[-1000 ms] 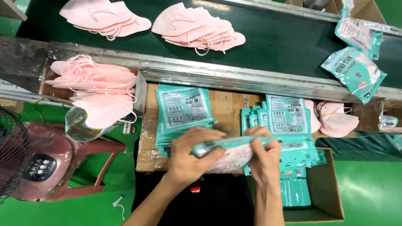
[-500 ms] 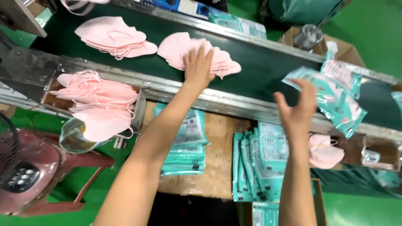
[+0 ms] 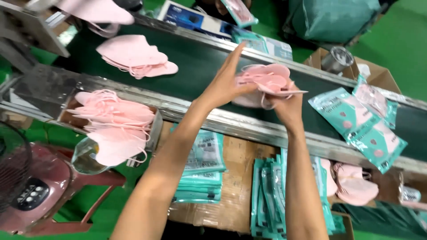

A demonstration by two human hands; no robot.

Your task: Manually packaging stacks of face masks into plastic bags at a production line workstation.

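Note:
Both my hands are raised over the dark green conveyor belt [image 3: 200,62], gripping a small stack of pink face masks [image 3: 267,80] between them. My left hand [image 3: 224,84] presses the stack's left side with fingers stretched upward. My right hand [image 3: 287,106] holds it from below and right. Another pile of pink masks [image 3: 135,55] lies on the belt to the left. Filled teal packets [image 3: 360,122] lie on the belt to the right.
A box of loose pink masks [image 3: 113,115] sits left below the belt's metal rail [image 3: 249,126]. Stacks of empty teal pouches [image 3: 204,169] and upright pouches [image 3: 271,195] rest on cardboard. A pink fan [image 3: 26,191] stands far left. Another person's hand [image 3: 231,6] works across the belt.
I let go of the filled teal packet, reached out to the belt, and now both hands have closed on a stack of pink masks and lifted it.

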